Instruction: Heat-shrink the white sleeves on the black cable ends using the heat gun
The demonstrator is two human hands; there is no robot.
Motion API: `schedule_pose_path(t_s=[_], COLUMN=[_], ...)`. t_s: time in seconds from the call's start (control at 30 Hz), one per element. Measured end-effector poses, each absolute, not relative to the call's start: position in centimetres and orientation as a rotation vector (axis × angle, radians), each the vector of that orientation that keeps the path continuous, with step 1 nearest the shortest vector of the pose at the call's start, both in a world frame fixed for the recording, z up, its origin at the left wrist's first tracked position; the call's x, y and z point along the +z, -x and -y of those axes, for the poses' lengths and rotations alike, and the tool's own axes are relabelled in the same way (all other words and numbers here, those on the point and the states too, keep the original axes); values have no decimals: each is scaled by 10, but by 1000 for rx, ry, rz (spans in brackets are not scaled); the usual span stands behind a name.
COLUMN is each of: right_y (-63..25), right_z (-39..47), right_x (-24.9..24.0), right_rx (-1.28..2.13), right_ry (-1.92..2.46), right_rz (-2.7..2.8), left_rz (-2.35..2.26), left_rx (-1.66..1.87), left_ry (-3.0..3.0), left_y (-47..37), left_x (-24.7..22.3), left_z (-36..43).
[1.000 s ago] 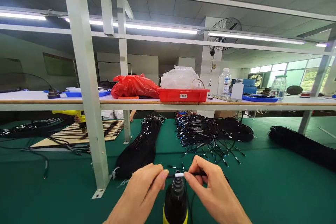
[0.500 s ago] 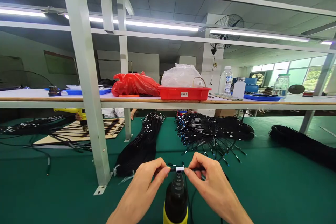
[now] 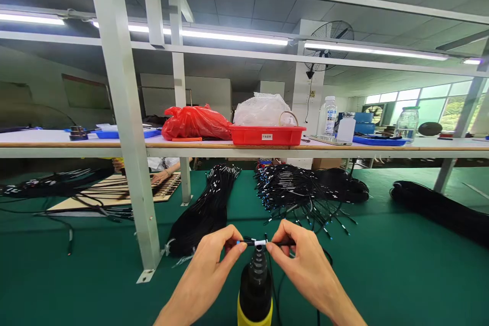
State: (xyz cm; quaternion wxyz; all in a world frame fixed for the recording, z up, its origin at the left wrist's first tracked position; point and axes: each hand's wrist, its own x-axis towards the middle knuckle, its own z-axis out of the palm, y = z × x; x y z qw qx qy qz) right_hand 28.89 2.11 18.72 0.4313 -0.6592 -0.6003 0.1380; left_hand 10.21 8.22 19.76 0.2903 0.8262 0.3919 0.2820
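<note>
1. Black cable (image 3: 250,243) runs level between two hands at the lower centre of the frame, with a white sleeve (image 3: 260,243) midway along it.
2. Left hand (image 3: 214,263), left of lower centre: thumb and forefinger pinched together on the cable, near a blue tip (image 3: 238,242); the other fingers curl beneath.
3. Right hand (image 3: 303,260), right of lower centre: thumb and forefinger clamped on the cable beside the sleeve's right end, remaining fingers folded in.
4. Yellow-and-black heat gun (image 3: 255,290), bottom centre, points its coiled nozzle (image 3: 259,266) up just under the sleeve; whether they touch, I cannot tell.
</note>
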Motion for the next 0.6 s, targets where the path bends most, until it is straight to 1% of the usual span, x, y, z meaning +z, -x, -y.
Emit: schedule_pose_path(t_s=[0.37, 0.6], right_y=[-293, -294], right_z=[-17, -16], right_x=[188, 190], right_rx=[367, 373], right_ry=[1633, 1521], right_rz=[1555, 1590], left_rz=[-987, -1068], left_rx=[789, 702], left_ry=[-2200, -2236], left_y=[-102, -103], left_x=[200, 197], left_z=[-81, -83])
